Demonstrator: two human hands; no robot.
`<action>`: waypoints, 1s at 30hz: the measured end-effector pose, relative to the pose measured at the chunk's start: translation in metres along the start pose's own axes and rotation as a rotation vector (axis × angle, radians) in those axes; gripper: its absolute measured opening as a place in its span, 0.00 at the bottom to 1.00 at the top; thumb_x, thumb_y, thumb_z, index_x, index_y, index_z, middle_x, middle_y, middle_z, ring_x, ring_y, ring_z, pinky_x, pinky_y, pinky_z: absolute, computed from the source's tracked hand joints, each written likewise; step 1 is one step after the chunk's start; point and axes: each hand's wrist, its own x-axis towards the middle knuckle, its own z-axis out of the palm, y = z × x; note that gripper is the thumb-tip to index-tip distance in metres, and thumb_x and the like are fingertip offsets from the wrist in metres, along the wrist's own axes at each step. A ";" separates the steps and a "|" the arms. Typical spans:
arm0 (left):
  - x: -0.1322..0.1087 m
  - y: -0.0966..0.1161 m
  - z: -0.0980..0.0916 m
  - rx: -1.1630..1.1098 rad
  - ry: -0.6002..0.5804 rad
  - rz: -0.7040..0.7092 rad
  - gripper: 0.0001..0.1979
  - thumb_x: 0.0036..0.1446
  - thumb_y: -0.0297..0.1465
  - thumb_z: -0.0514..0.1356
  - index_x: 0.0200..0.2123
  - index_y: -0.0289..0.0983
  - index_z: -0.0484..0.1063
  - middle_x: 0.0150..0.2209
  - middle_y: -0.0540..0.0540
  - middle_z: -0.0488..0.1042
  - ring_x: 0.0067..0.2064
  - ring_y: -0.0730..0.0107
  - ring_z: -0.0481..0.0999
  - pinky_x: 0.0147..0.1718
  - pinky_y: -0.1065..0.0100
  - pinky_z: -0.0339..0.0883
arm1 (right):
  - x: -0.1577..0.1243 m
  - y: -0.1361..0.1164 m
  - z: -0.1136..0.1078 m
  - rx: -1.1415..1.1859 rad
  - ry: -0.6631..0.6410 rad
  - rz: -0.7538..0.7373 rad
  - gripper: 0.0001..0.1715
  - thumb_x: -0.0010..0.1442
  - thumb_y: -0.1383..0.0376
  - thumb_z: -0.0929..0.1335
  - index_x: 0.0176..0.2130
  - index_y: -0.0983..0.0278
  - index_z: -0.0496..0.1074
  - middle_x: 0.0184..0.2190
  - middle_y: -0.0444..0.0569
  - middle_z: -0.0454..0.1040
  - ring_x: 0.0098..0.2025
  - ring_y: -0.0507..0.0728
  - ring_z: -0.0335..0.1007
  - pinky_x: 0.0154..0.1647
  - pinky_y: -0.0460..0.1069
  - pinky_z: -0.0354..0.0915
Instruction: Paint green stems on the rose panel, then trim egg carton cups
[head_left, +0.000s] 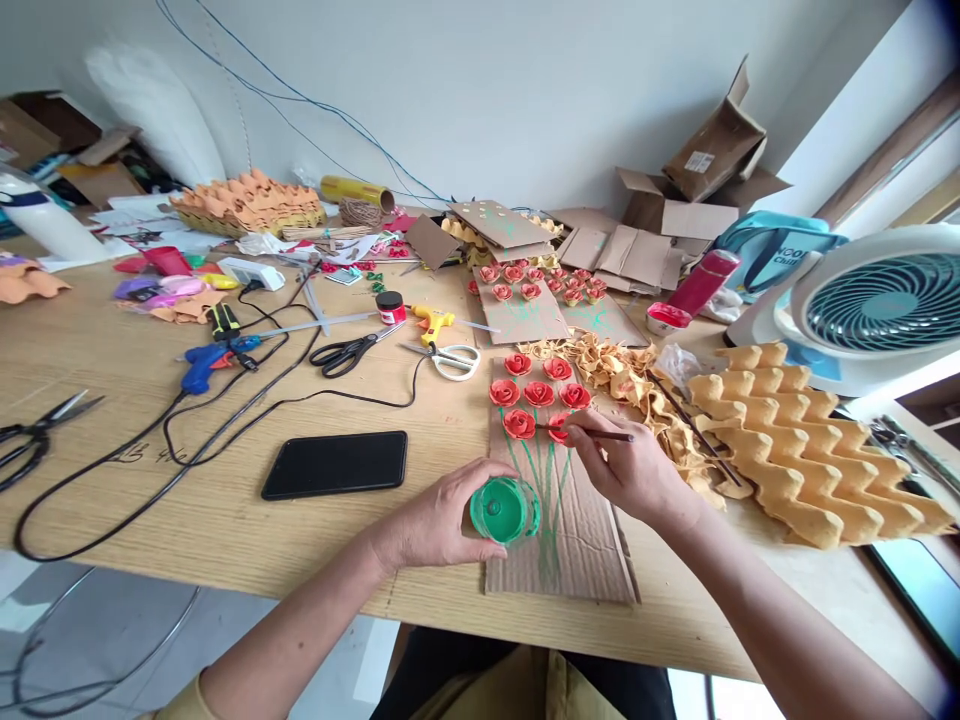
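My left hand [442, 518] grips a small jar of green paint [501, 510], its mouth tilted toward me. Between the fingers of my right hand [626, 468] is a thin dark paintbrush [600, 433], its tip at the lower edge of a red paper rose [519, 424]. Several such roses sit in rows on an upright piece of cardboard [585, 555] lying in front of me. Green painted stems [551, 490] run down from the roses and gather lower on the cardboard. My right fingers partly cover one rose at the right.
Left of the cardboard lie a black phone [335, 464], scissors [352, 350], and glue guns [214, 362] with a looping black cord. On the right are torn carton scraps [626, 375], an egg tray [817, 450] and a fan [885, 300]. Another rose panel [525, 318] stands farther back.
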 end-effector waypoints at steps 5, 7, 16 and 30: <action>0.001 -0.003 0.000 0.015 0.000 0.019 0.36 0.47 0.35 0.73 0.58 0.39 0.64 0.55 0.42 0.72 0.56 0.57 0.73 0.58 0.58 0.65 | -0.025 -0.020 -0.016 0.037 -0.013 0.021 0.14 0.72 0.65 0.59 0.37 0.63 0.69 0.27 0.46 0.74 0.25 0.51 0.70 0.28 0.47 0.62; 0.001 -0.003 0.000 0.018 0.000 0.030 0.35 0.48 0.36 0.72 0.58 0.39 0.64 0.54 0.42 0.73 0.56 0.58 0.73 0.58 0.58 0.65 | -0.035 -0.031 -0.025 0.064 -0.029 0.023 0.14 0.72 0.65 0.59 0.36 0.63 0.68 0.27 0.45 0.73 0.24 0.51 0.69 0.27 0.47 0.61; 0.002 -0.008 0.004 0.027 0.027 0.065 0.35 0.50 0.40 0.71 0.58 0.39 0.63 0.55 0.41 0.72 0.56 0.56 0.73 0.58 0.56 0.65 | -0.068 -0.060 -0.059 0.183 -0.019 0.014 0.15 0.69 0.69 0.60 0.32 0.61 0.69 0.26 0.45 0.74 0.23 0.50 0.70 0.24 0.47 0.63; 0.003 -0.005 0.010 0.092 0.062 0.179 0.35 0.53 0.43 0.68 0.60 0.39 0.62 0.57 0.39 0.68 0.61 0.52 0.67 0.63 0.54 0.59 | -0.055 -0.085 -0.026 0.166 0.002 -0.120 0.06 0.68 0.70 0.62 0.41 0.62 0.68 0.27 0.45 0.74 0.25 0.52 0.70 0.28 0.48 0.64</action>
